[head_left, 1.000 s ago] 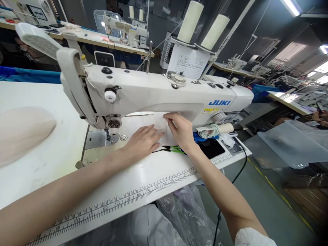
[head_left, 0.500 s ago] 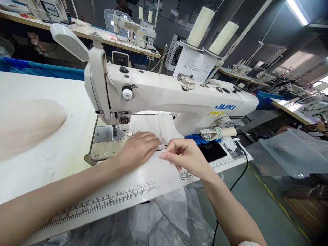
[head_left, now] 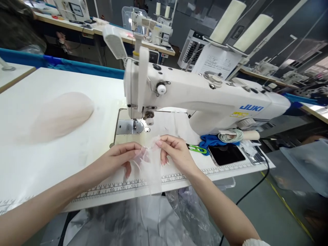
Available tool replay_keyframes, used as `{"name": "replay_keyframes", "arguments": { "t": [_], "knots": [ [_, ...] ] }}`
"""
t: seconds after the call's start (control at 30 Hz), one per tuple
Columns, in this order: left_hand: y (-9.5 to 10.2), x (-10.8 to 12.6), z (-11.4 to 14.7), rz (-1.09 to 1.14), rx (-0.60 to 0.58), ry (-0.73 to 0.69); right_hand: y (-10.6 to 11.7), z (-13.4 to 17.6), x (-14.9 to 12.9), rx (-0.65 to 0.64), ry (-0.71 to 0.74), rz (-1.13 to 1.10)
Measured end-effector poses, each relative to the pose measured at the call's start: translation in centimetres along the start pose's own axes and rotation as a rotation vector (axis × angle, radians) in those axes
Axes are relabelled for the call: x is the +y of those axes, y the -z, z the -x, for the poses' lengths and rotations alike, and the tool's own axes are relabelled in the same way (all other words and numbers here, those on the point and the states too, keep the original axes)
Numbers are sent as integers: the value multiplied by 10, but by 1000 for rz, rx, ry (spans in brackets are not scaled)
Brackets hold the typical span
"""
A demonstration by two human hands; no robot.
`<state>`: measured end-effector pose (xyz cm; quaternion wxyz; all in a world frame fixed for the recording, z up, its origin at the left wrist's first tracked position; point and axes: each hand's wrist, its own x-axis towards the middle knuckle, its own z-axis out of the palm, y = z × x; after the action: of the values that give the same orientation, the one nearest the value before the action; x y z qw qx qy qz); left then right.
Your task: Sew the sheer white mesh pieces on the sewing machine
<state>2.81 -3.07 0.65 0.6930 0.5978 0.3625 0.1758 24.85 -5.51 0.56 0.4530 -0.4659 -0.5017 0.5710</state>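
Observation:
A thin strip of sheer white fabric (head_left: 152,171) hangs between my hands, over the table's front edge. My left hand (head_left: 128,153) pinches it from the left, and part of the sheer cloth covers the fingertips. On the other side my right hand (head_left: 174,148) holds its upper edge between thumb and forefinger. Both hands are just in front of the white sewing machine (head_left: 200,99), whose presser foot (head_left: 135,125) stands over the metal needle plate (head_left: 124,127). To the left, a sheer beige fabric piece (head_left: 66,114) lies flat on the white table (head_left: 30,164).
Right of my hands lie green thread snips (head_left: 197,149), a blue cloth (head_left: 208,140), a coiled cord (head_left: 230,135) and a black phone (head_left: 227,154). A printed ruler (head_left: 112,189) runs along the front edge. Thread cones (head_left: 228,20) stand behind the machine. Clear plastic (head_left: 189,212) hangs below the table.
My left hand has come back from beside the machine bed towards the front edge. The sheer fabric is now lifted between both hands. The view has swung left, and the green snips show.

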Motion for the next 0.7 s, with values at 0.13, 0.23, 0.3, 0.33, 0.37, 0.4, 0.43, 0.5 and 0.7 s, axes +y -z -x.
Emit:
{"name": "replay_keyframes", "arguments": {
  "t": [0.13,0.23,0.3,0.33,0.37,0.4,0.43,0.5,0.7],
  "knots": [
    [1,5,1,40,4,-18,-4,-1,3,10,4,12],
    [-1,8,3,80,45,-44,-7,-2,3,37,20,24],
    [-3,10,5,65,90,-51,-9,-2,3,51,34,30],
    [-3,10,5,64,111,-51,-10,-2,4,56,38,31],
    [-4,10,6,77,133,-49,-10,-3,4,62,40,30],
    [-5,10,7,102,162,-42,-10,-3,4,70,42,29],
    [-5,10,7,128,191,-32,-10,-3,4,79,43,27],
    [-5,8,9,147,212,-16,-9,-3,5,101,49,22],
    [-6,2,8,114,31,-32,-10,-2,5,102,55,1]
  ]
}}
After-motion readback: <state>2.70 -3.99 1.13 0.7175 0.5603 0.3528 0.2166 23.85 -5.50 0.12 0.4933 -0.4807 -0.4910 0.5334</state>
